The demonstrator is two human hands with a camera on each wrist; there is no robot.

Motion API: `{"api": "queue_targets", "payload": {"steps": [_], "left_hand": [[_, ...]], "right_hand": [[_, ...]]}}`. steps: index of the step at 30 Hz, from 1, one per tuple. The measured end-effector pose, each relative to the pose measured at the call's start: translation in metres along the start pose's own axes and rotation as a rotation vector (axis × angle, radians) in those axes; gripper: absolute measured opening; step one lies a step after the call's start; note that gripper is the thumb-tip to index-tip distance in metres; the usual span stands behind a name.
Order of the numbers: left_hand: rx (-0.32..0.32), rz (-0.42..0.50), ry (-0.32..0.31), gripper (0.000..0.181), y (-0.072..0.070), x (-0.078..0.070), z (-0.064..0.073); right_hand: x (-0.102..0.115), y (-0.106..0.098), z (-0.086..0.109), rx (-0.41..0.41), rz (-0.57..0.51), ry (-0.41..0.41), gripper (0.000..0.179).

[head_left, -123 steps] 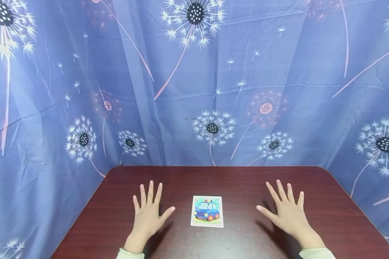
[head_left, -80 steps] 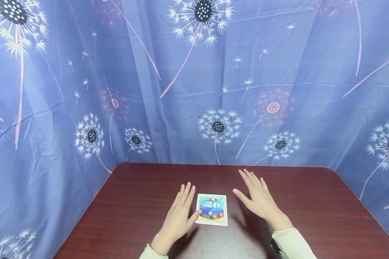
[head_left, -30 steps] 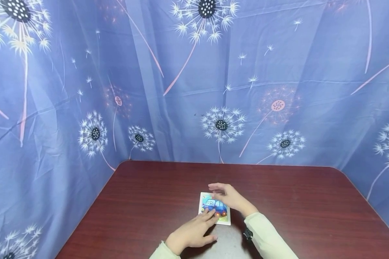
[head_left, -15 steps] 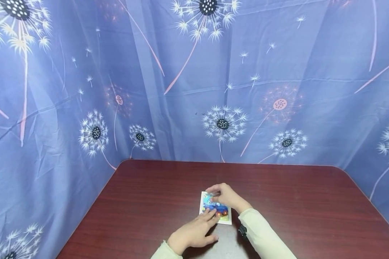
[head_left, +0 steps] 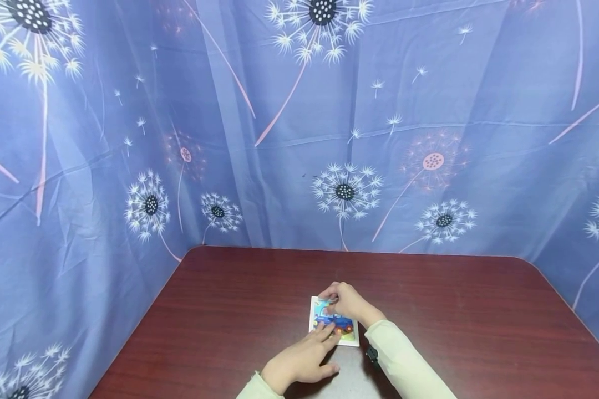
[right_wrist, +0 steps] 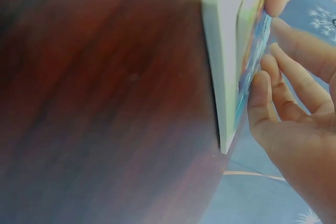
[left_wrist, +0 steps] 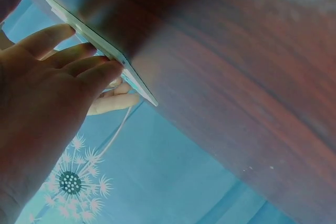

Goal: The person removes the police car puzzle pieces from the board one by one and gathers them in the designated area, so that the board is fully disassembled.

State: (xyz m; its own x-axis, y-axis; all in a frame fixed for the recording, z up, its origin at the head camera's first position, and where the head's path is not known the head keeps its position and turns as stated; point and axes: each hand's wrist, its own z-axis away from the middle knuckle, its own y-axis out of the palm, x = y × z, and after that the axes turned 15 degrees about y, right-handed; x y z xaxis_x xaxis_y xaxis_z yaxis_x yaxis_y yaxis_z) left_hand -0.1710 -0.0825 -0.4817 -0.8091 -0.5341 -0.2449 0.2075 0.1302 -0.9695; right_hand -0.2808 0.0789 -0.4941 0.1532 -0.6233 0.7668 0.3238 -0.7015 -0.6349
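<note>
A small square picture puzzle (head_left: 349, 343) with a white rim and a blue cartoon car lies on the table. My left hand (head_left: 297, 359) rests fairly straight fingertips on its near part, thumb held apart. My right hand (head_left: 353, 306) has curled fingers and thumb at the top of the picture, hiding part of the car. In the right wrist view, thumb and fingertips pinch at the blue picture layer (right_wrist: 244, 94), which stands above the pale tray (right_wrist: 218, 66). The left wrist view shows the left fingertips along the tray's edge (left_wrist: 137, 81).
The dark red wooden table (head_left: 219, 310) has rounded far corners. Blue curtains (head_left: 279, 166) with dandelion prints hang behind it and at both sides. A black device (head_left: 372, 354) sits at the right wrist beside a pale sleeve (head_left: 404, 363).
Both hands came inward from their spread positions beside the puzzle. The left fingers came down on its near part; the right fingers curled in at its top and closed together.
</note>
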Motion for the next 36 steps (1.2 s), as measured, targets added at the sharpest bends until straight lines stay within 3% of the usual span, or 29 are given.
{"api": "queue_targets", "payload": {"steps": [12,28,36], "left_hand": [[0.038,0.043,-0.035,0.065,-0.0001,-0.0014,-0.0051],[0.016,0.014,-0.037,0.064,0.0011,-0.0047,-0.0057],[0.043,0.034,-0.046,0.061,-0.0011,-0.0036,-0.0067]], "right_hand": [[0.0008,-0.0006,-0.0033,0.023,-0.001,0.019,0.022],[0.0010,0.0046,-0.0084,0.064,0.006,0.038,0.024],[-0.0008,0.0005,-0.0087,0.074,-0.026,-0.021,0.025]]}}
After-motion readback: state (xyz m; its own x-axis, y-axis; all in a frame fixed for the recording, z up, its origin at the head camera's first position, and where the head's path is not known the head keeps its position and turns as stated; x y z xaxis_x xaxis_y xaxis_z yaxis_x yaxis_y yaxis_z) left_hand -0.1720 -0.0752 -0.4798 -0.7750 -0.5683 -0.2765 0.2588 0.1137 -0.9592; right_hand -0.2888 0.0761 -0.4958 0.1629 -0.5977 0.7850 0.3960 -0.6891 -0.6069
